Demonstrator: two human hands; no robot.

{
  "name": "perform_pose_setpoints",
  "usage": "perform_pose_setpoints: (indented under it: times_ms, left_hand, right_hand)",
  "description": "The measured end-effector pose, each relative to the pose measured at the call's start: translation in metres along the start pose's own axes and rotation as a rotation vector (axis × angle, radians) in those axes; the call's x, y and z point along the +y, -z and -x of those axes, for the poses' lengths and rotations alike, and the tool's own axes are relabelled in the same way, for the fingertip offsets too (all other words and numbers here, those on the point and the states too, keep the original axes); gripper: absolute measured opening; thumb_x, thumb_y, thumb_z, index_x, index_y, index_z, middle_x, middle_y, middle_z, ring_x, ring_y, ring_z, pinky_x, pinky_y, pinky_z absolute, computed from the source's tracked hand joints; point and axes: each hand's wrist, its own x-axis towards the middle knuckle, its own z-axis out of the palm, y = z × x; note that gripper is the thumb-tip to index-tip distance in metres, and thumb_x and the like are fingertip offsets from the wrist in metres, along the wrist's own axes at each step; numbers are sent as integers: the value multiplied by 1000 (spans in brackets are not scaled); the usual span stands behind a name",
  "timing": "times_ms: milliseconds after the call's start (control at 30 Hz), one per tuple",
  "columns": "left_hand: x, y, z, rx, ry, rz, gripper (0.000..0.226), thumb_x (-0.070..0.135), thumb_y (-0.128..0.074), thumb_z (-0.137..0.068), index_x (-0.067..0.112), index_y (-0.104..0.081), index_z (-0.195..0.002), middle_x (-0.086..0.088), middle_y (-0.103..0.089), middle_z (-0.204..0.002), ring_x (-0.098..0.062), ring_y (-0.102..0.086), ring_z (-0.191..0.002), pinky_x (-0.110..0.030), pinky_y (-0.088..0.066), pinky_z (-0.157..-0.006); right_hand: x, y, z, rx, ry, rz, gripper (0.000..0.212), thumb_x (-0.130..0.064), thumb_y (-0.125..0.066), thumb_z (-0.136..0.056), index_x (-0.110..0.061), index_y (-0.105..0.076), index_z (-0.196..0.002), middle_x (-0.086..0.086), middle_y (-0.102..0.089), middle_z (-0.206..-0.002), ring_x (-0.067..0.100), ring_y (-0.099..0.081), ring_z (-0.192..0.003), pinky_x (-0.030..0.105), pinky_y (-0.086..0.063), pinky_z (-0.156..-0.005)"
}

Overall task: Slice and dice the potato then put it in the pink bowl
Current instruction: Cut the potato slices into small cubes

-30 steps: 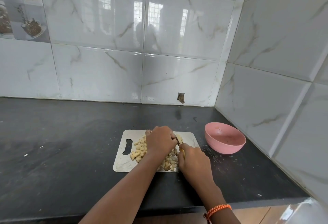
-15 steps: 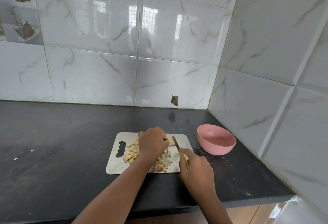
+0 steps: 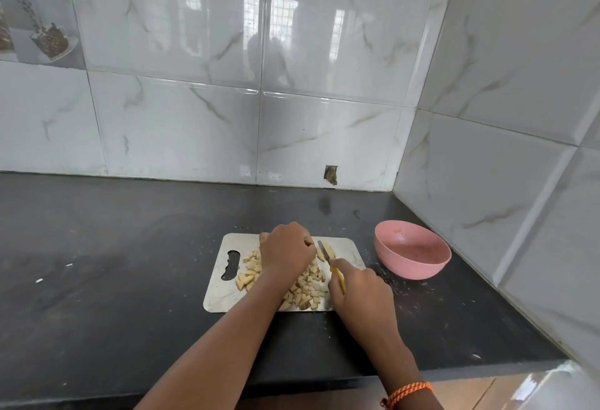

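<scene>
Dicing stage, lower centre of frame: I have my left hand (image 3: 287,252) curled over the diced potato (image 3: 306,286) heaped on the cutting board (image 3: 220,293), while my right hand (image 3: 360,293) has its fingers wrapped round the yellow handle of the knife (image 3: 329,262), blade beside the last uncut potato strip (image 3: 328,250). I judge the next move to be crosscutting that strip, then carrying the dice to the pink bowl (image 3: 412,255), right of the board. The tabletop (image 3: 113,247) lies open to the left; tiled walls close behind and right of the bowl.
</scene>
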Motion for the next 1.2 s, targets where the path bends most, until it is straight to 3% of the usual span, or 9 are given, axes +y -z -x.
perform_pose_setpoints:
  times_ms: [200,333,600,833,1200]
  left_hand:
    - [-1,0,1,-2,-9,5,22,27,-58,-81,28,-74,-66,13,-67,-63,-8,-60,-65,-38,-40,-84]
    - [0,1,1,2,-1,17,21,27,-59,-82,29,-76,-69,13,-69,-66,-7,-61,-68,-38,-37,-84]
    - [0,0,0,-3,27,32,22,28,-58,-82,28,-77,-71,12,-70,-66,-9,-62,-68,-39,-39,-85]
    - [0,4,2,-2,-4,48,21,31,-63,-86,29,-80,-73,14,-73,-72,-7,-63,-74,-39,-37,-88]
    - [1,5,3,-17,28,42,22,25,-58,-81,28,-77,-70,12,-70,-67,-9,-63,-69,-39,-38,-85]
  right_hand:
    - [0,-2,1,-11,-9,-9,35,-39,-40,-104,-35,-60,-132,-1,-70,-88,16,-64,-78,36,-54,-70]
    - [1,-2,1,5,-4,-9,34,-39,-40,-104,-34,-60,-130,-2,-69,-88,15,-62,-76,34,-54,-70]
    - [1,0,1,28,10,-25,39,-40,-37,-107,-39,-51,-144,-2,-72,-96,15,-62,-80,32,-51,-70]
    - [1,-6,0,-5,6,-12,33,-40,-40,-105,-33,-60,-129,-2,-71,-94,16,-65,-83,36,-56,-74]
    - [1,0,0,3,-2,-4,40,-38,-37,-107,-37,-52,-143,-2,-70,-91,15,-63,-78,31,-50,-68]
